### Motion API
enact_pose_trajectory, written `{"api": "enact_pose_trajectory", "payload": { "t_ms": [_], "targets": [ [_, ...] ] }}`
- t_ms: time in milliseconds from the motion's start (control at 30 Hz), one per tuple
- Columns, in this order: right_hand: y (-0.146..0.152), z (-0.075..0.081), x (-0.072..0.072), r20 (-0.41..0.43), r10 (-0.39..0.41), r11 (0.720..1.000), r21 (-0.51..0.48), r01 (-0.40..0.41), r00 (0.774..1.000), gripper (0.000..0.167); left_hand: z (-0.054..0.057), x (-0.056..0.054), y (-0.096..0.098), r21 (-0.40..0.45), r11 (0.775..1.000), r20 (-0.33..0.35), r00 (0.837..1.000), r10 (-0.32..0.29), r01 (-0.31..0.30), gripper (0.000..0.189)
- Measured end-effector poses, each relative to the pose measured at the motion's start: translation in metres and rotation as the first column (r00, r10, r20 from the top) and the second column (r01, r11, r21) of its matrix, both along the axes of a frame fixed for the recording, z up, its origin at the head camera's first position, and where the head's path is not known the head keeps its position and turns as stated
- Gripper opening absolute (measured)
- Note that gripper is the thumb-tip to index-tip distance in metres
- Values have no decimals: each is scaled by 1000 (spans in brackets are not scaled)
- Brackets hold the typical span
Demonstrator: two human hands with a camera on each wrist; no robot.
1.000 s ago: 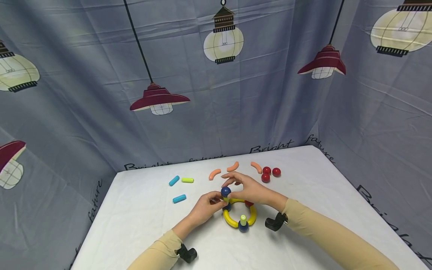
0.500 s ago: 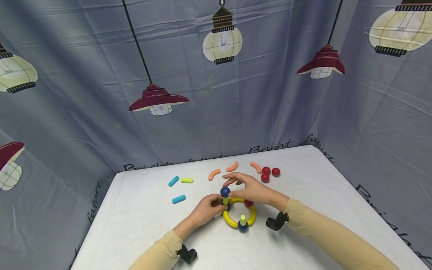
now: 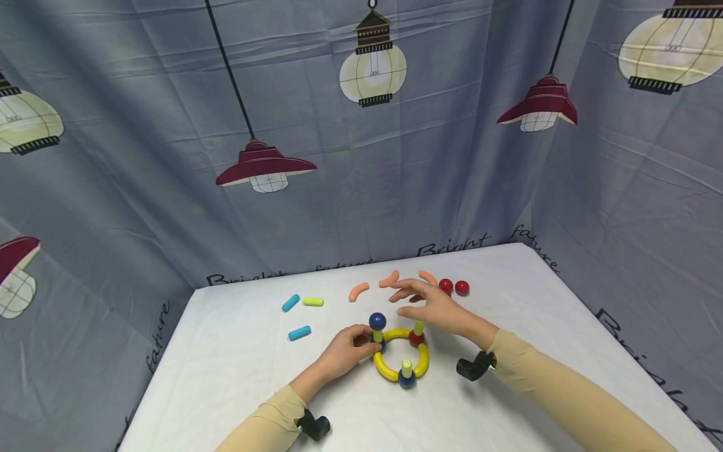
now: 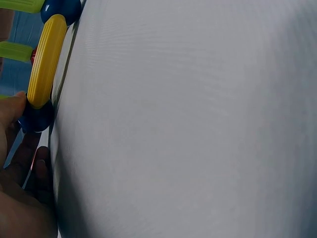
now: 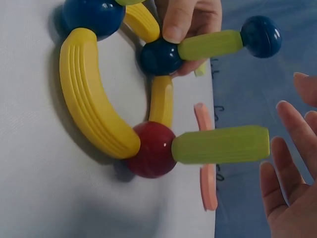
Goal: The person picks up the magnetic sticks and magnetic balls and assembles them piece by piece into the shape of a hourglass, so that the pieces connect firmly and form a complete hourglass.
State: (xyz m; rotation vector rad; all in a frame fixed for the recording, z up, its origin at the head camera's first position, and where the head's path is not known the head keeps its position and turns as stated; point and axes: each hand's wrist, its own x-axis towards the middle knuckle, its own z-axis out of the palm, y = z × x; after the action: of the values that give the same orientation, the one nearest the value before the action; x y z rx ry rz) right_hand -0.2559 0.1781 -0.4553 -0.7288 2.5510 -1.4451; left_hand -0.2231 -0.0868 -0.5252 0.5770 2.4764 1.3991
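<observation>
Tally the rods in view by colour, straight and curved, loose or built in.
Lime-green straight rods: 4
Yellow curved rods: 3
Orange curved rods: 3
Light blue straight rods: 2
Total: 12

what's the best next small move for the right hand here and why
Probably, the right hand, open and empty, should reach for a loose, glossy red ball: two upright green sticks have bare tops, while a third green stick carries a glossy blue ball. The left hand holds the lower blue ball.
</observation>
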Motion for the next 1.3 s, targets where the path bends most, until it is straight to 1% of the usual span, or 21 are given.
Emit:
{"api": "enact_pose_trajectory", "payload": {
  "t_ms": [100,267,400,500,667,767,833,933,1033,1167,1300],
  "targets": [
    [4,-2,0,-5,-19,1000,-9,19,1000,49,0,0,0,-2,1000,3,1000,2,-2,28],
    [15,-11,-1,-9,-41,999,-32,41,999,44,0,0,-1,-5,1000,3,1000,3,-3,27],
    [26,-19,1,19,-68,997,-25,68,998,42,-1,0,-1,4,1000,-9,1000,-5,5,27],
    [32,-26,6,44,-72,997,-14,73,996,43,0,0,-3,16,1000,-2,1000,-9,9,30],
    [39,-35,19,63,-63,998,4,63,996,45,5,1,-7,45,999,28,1000,8,-9,43],
    [41,-39,25,57,-68,997,25,66,996,46,10,1,-9,89,996,38,999,27,-31,49],
    [42,-42,27,62,-79,997,28,77,995,46,13,1,-10,132,990,30,999,37,-40,49],
    [42,-47,27,66,-88,996,18,87,994,44,19,1,-9,197,980,6,999,34,-35,50],
    [40,-51,27,64,-95,995,12,95,993,41,22,0,-6,226,974,-19,999,31,-26,50],
    [37,-54,26,49,-98,995,13,97,994,36,25,2,0,240,970,-27,999,41,-33,47],
    [33,-55,26,55,-89,996,4,89,995,32,27,3,4,233,971,-23,998,56,-49,42]
  ]
}}
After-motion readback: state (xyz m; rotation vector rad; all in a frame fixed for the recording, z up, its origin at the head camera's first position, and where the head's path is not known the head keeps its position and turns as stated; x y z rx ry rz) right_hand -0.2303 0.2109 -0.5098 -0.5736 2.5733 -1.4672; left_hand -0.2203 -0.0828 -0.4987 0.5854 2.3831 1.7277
